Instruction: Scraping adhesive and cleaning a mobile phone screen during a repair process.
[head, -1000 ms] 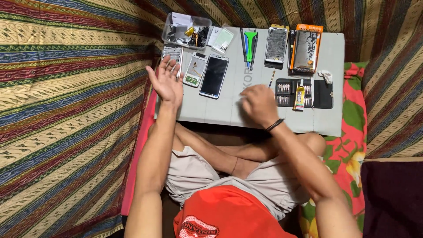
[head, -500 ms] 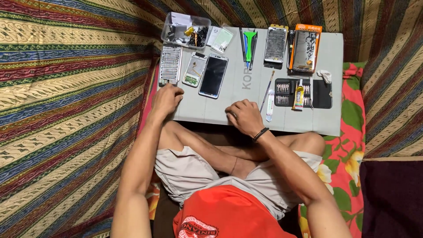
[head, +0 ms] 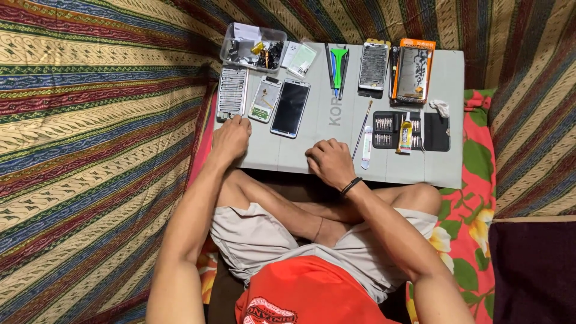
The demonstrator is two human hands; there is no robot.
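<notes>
Both hands rest empty on the smooth grey rectangular board [head: 336, 153]: left hand [head: 231, 137] flat, fingers loose, at eight o'clock; right hand [head: 329, 162] curled at six.

Grey board [head: 336, 153] with phone parts [head: 290, 108], tools [head: 338, 63], parts tray [head: 252, 48].

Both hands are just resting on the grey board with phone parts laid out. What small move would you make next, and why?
Probably slide the left hand forward to the dark phone screen, which lies just ahead of it. Both hands are empty: the right hand rests curled on the grey board, the thin tool untouched beside it.
</notes>
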